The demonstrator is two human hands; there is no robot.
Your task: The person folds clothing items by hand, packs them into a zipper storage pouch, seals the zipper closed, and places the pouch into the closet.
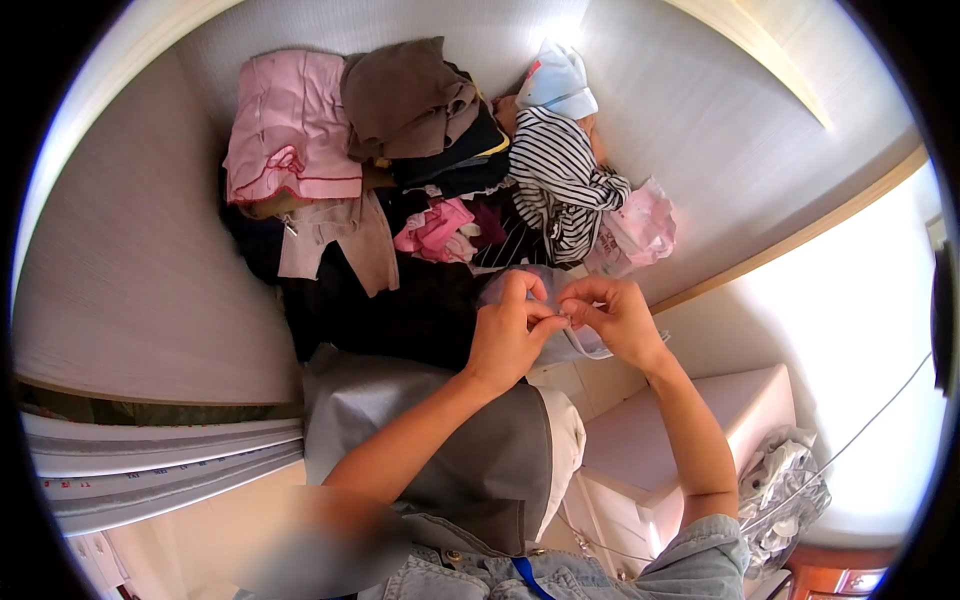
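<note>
See-through plastic makes the bag [570,348] that both hands are at. It is near the middle, just in front of the clothes. The left hand [505,335] has its thumb and finger pinched together on the edge of the bag. The right hand [620,318] pinches the edge too, right beside the left one. The fingertips of the two hands are very close, and I cannot tell if they touch.

Behind the hands, piles of clothes sit inside a pale wooden closet [120,250]. A folded pink piece [295,125] with red trim is on the left. Next to it, a brown cloth [405,100] lies on top of dark clothes. Then comes a black-and-white striped cloth [555,165], with a light blue bundle [560,85] behind it. A pale pink crinkly bag [642,228] is at the right end. A small bright pink cloth [435,230] lies in the middle. A big grey cover [390,400] is under the left arm.
</note>
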